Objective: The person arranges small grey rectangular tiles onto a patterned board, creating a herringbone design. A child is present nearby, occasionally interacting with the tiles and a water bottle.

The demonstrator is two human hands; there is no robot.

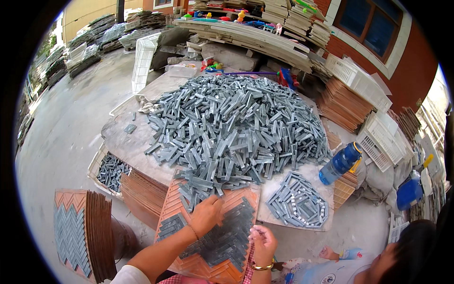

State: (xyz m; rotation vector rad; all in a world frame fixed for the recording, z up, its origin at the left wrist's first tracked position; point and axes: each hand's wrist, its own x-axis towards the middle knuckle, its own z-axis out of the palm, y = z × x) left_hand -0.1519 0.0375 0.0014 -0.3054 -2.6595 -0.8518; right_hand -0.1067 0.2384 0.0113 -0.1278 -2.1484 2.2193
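In front of me lies an orange herringbone template board (pixel 208 268), its zigzag slots partly filled with dark grey stone strips (pixel 226 238). My left hand (pixel 206 217) reaches across the board to the front edge of a big heap of loose grey strips (pixel 236 123). Its fingers are bent together, and anything between them is hidden. At the board's right edge, my right hand (pixel 264 245), with a gold bangle at the wrist, is raised with fingers curled in a pinch. What it holds, if anything, cannot be made out.
A blue water bottle (pixel 340 163) stands on the table's right, near a ring of strips (pixel 298 201). Stacked brown boards (pixel 144 196) and a filled template (pixel 71 232) are at left. Another person (pixel 359 267) is close at lower right. White crates (pixel 357 83) stand beyond.
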